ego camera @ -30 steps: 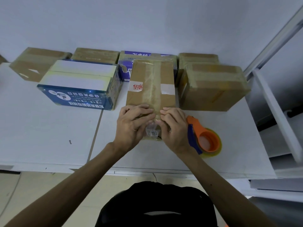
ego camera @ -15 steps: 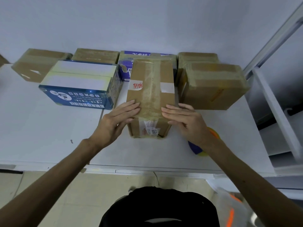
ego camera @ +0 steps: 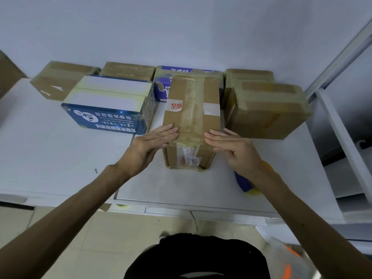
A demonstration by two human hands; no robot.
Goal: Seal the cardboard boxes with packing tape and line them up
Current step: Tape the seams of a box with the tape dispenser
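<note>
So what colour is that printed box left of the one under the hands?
The printed box is dark blue with white lettering, white top; head view.

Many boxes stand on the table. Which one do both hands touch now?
The narrow brown box in the middle, with a red sticker on top. The left hand and right hand lie flat on its near end; only this box has both hands on it.

Matt brown cardboard box [ego camera: 211,125] under wrinkled glossy tape [ego camera: 192,117] (paper labels [ego camera: 211,109] stuck on); beside it a glossy blue printed box [ego camera: 104,119]; smooth white table [ego camera: 40,148].
</note>
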